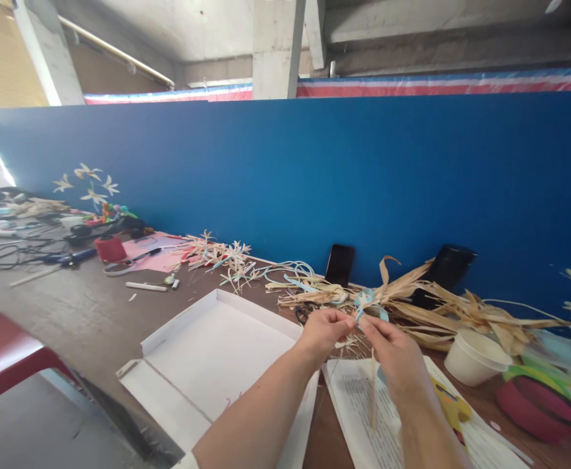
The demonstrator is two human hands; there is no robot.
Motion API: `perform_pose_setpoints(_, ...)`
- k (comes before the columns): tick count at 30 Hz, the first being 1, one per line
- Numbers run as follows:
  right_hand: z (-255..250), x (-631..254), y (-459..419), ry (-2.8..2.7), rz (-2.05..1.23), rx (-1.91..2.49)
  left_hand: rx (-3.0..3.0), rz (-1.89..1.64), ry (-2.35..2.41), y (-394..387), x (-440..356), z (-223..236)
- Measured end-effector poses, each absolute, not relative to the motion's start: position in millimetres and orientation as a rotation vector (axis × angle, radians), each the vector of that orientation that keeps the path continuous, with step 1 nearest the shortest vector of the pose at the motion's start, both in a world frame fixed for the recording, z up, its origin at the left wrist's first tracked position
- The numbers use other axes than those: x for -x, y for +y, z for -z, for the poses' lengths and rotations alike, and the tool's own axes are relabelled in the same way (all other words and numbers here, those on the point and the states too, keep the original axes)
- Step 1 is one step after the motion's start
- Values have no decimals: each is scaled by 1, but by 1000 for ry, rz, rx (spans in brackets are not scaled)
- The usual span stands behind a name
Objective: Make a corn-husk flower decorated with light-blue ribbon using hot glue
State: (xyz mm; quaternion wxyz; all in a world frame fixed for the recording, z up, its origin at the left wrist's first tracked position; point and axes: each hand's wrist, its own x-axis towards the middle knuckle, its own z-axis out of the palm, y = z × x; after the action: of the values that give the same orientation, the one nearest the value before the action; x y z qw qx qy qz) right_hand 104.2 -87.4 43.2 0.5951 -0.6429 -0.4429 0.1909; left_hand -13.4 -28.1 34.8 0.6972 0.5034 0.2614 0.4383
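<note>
My left hand (323, 333) and my right hand (396, 357) meet above the table, fingers pinched together on a small flower of pale blue ribbon and straw (364, 305). A thin stick stem (374, 391) hangs down from it along my right palm. Just behind the hands lies a heap of dried husk strips (426, 306) mixed with blue ribbon pieces (309, 284). Under my right forearm is a printed sheet (358, 397); under my left forearm is a flat white cardboard tray (217, 358).
A blue partition (285, 176) backs the table. Two dark phones (339, 264) (444, 267) lean on it. A white cup (473, 357) and a red bowl (539, 400) sit right. Finished straw flowers (217, 254), a red spool (110, 248) and cables lie left. A red stool (2, 355) stands lower left.
</note>
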Motion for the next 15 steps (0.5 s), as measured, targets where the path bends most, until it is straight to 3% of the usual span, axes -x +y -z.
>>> perform_pose_setpoints(4, -46, -108, -89, -1080, -508, 1565, -1179, -1029, 656, -31, 13, -37)
perform_pose_setpoints(15, -54, -103, -91, -1144, -296, 1691, -1192, -1083, 818, -34, 4, -37)
